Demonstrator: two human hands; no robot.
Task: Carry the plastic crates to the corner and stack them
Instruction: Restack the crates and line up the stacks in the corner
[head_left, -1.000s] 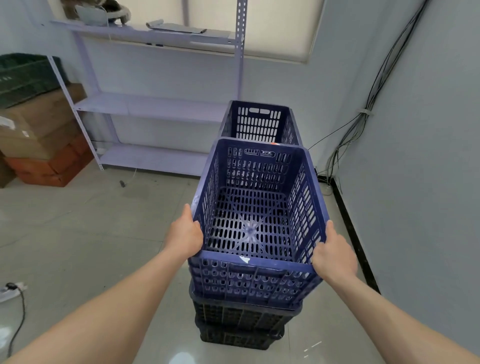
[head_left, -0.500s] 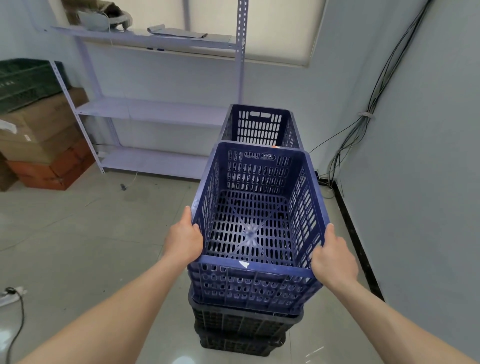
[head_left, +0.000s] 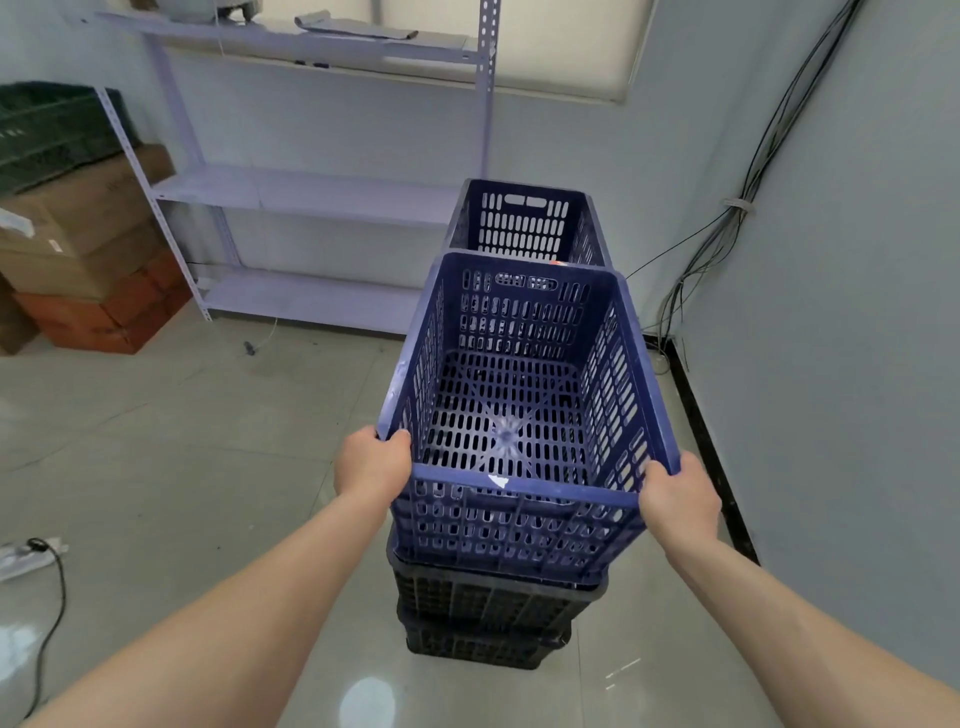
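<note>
A blue slotted plastic crate (head_left: 519, 395) sits on top of two black crates (head_left: 488, 618) stacked on the floor in front of me. My left hand (head_left: 371, 460) grips the blue crate's near left rim corner, thumb over the edge. My right hand (head_left: 678, 496) grips its near right rim corner. Just behind stands a second blue crate (head_left: 524, 223), its top rim showing above the first, close to the room's corner.
A white metal shelf rack (head_left: 311, 192) lines the back wall. Cardboard boxes (head_left: 88, 249) and a dark green crate (head_left: 52, 130) stand at the left. Cables (head_left: 727, 244) hang down the right wall. A power strip with cord (head_left: 31, 556) lies on the floor, lower left.
The view has shifted slightly forward and down. Both hands stay on the blue crate's near corners; the crate keeps its place on the black ones.
</note>
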